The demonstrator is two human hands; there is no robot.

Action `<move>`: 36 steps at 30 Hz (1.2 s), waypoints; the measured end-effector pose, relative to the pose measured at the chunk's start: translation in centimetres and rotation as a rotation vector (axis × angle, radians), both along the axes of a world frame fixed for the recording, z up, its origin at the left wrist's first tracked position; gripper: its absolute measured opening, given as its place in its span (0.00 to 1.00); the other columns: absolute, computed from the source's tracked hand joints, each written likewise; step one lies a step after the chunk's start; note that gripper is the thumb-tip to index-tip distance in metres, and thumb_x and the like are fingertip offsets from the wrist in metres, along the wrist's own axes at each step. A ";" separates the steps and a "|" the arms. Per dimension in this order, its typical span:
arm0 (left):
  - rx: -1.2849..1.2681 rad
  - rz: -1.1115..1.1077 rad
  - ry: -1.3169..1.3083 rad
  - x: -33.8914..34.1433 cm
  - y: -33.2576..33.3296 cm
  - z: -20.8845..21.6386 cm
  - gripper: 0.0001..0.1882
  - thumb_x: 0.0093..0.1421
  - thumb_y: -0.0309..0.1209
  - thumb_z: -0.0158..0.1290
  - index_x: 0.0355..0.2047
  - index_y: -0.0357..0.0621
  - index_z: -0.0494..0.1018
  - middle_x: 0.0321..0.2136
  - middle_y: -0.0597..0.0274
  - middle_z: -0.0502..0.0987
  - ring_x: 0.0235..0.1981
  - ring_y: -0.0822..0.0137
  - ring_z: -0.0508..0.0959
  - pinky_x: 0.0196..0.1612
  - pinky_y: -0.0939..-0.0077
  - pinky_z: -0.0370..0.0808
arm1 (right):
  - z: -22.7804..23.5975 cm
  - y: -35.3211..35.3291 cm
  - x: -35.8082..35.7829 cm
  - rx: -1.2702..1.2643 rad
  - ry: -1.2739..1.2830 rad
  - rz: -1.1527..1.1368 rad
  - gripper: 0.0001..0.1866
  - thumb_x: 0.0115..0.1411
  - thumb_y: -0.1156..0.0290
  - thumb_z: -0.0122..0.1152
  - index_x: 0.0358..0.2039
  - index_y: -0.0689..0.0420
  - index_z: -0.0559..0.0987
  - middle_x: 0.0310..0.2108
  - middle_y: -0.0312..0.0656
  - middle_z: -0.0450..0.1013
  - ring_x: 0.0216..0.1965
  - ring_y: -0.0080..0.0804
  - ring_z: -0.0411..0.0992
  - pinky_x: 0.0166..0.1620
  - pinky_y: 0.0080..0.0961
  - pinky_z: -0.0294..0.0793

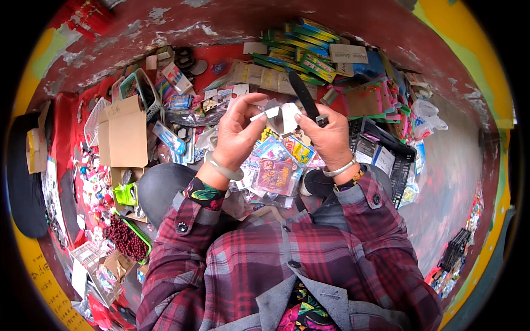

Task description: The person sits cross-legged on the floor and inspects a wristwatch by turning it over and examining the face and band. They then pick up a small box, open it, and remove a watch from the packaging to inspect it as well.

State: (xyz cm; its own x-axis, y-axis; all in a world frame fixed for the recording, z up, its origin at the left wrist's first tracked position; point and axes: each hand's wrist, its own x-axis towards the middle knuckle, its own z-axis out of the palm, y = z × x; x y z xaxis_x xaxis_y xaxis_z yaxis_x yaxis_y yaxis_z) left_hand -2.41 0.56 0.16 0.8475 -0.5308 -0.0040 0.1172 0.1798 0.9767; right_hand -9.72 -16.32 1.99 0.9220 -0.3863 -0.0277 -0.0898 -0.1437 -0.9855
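Plaid jacket (248, 259) nearest, the left hand (236, 132) is pinching a pale slip (269, 113), right hand (330, 139) gripping white card (289, 118) and black strap (301, 92), handling seemingly needing steadiness.

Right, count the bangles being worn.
2: one pale bangle around the left wrist, one silvery bangle around the right wrist. Others could be hidden under the sleeves.

Dk red wall (243, 23), paint peeling; grey flr (441, 182) rt.
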 end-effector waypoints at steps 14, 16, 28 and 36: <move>-0.040 0.015 -0.021 -0.4 0.4 0.4 0.19 0.54 0.20 0.48 0.48 0.35 0.64 0.25 0.67 0.70 0.24 0.79 0.67 0.27 0.88 0.64 | 0.4 0.0 -0.1 -0.010 -0.033 0.045 0.07 0.51 0.72 0.63 0.25 0.62 0.76 0.16 0.30 0.68 0.19 0.12 0.63 0.22 0.14 0.61; -0.028 0.010 -0.036 -0.3 0.3 0.4 0.18 0.54 0.20 0.48 0.47 0.35 0.64 0.25 0.67 0.69 0.24 0.80 0.67 0.27 0.88 0.64 | -0.2 -0.2 -0.1 0.023 -0.033 0.035 0.07 0.51 0.72 0.63 0.25 0.62 0.76 0.16 0.29 0.67 0.19 0.11 0.62 0.21 0.14 0.60; -0.044 0.021 -0.114 -0.5 0.9 0.6 0.18 0.54 0.20 0.48 0.47 0.35 0.64 0.25 0.68 0.70 0.23 0.81 0.67 0.27 0.89 0.63 | 0.1 -0.1 -0.1 0.016 -0.022 0.068 0.06 0.50 0.74 0.64 0.28 0.62 0.78 0.21 0.28 0.70 0.24 0.12 0.64 0.27 0.12 0.63; 0.280 -0.109 0.069 0.2 0.1 -1.2 0.17 0.53 0.22 0.48 0.45 0.33 0.69 0.24 0.72 0.70 0.24 0.83 0.65 0.26 0.90 0.62 | -1.5 -0.2 0.3 0.119 0.086 0.136 0.08 0.51 0.71 0.63 0.26 0.63 0.76 0.17 0.28 0.69 0.20 0.12 0.63 0.22 0.15 0.62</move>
